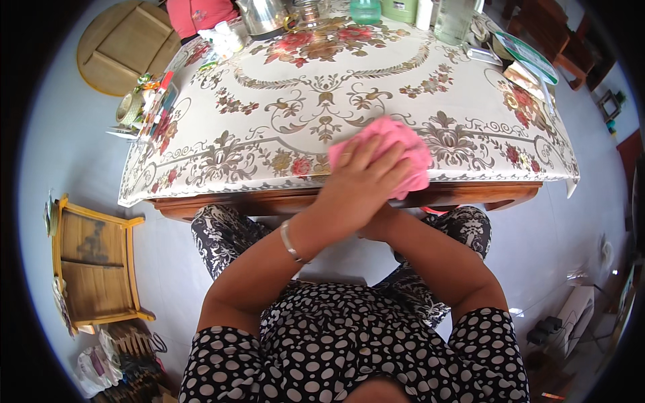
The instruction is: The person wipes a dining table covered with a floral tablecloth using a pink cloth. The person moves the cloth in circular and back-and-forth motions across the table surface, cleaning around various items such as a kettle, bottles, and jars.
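My left hand (363, 173), a silver bangle on its wrist, is closed over a bunched pink cloth (418, 158) at the table's near edge, fingers bent across its top. Part of the cloth hangs past the edge, against the wooden front. My right hand (378, 224) is tucked beneath the left wrist, just in front of the edge. Its fingers are hidden, so whether they touch the cloth does not show. Under the cloth lies a white tablecloth (282, 158) with floral patterns.
Along the far side stand a metal kettle (263, 17), a glass jug (454, 21) and a green container (399, 9). A cluttered holder (144, 111) is at the left edge. Papers (526, 77) lie far right. A wooden chair (97, 262) stands on the floor at left.
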Tool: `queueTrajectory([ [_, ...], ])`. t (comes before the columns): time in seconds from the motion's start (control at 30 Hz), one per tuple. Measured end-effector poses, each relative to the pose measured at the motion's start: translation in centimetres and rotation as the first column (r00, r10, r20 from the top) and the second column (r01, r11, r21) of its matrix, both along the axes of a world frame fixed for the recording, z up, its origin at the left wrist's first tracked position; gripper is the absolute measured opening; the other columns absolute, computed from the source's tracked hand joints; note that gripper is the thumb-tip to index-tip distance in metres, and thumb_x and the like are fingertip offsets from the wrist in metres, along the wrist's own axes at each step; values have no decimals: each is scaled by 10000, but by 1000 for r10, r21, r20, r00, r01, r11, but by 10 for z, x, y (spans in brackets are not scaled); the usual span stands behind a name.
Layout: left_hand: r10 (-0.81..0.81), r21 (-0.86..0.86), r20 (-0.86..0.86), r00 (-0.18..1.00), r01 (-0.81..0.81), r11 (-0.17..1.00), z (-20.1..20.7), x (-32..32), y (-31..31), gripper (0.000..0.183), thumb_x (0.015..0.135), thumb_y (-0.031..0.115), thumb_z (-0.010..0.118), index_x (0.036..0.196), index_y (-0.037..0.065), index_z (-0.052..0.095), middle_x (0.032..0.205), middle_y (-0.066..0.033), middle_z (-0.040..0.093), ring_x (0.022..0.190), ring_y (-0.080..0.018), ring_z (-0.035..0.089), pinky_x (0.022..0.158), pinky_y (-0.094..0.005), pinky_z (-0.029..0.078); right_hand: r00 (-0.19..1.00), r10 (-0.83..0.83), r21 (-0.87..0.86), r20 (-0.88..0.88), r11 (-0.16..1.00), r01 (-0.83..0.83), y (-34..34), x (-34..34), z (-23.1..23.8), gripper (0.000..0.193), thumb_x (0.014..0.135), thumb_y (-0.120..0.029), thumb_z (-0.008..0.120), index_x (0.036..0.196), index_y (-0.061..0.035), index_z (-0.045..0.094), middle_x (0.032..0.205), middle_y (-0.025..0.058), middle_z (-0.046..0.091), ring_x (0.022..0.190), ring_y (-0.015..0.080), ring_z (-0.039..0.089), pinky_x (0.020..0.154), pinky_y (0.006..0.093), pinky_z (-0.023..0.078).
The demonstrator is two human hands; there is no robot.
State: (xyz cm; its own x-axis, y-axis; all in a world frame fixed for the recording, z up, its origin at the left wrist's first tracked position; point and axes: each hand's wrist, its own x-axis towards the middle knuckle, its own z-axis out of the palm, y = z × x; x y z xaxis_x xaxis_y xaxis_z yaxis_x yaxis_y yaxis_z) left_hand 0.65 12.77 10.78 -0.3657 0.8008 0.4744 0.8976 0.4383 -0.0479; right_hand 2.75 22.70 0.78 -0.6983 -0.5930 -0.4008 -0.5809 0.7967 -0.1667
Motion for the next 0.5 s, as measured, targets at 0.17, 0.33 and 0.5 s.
queueTrajectory([
  [0.17, 198, -104, 36, 980, -193, 976, 12, -4, -87, 455, 812, 169, 596, 1259, 113, 534, 1356, -111, 468, 1278, -321, 401, 1086, -434, 289, 999, 29, 7, -18, 1000, -29, -6, 3, 1, 175, 811, -145, 530, 890, -68, 666, 978, 132, 648, 971, 258, 600, 864, 407, 423],
  [0.33, 453, -86, 51, 890, -448, 890, 20, -20, -179, 445, 869, 175, 575, 1295, 73, 499, 1342, -109, 490, 1251, -326, 441, 1067, -431, 325, 998, 56, 35, -13, 998, -55, -12, 9, 4, 168, 808, -143, 530, 879, -71, 665, 968, 128, 649, 961, 254, 601, 855, 403, 424],
  [0.5, 652, 0, 80, 754, -654, 756, 8, -64, -290, 431, 896, 195, 550, 1291, 35, 487, 1268, -166, 543, 1145, -349, 526, 1007, -422, 395, 997, 80, 85, 9, 993, -81, -16, 16, 0, 161, 806, -141, 531, 868, -74, 664, 959, 123, 649, 950, 250, 603, 846, 399, 425],
])
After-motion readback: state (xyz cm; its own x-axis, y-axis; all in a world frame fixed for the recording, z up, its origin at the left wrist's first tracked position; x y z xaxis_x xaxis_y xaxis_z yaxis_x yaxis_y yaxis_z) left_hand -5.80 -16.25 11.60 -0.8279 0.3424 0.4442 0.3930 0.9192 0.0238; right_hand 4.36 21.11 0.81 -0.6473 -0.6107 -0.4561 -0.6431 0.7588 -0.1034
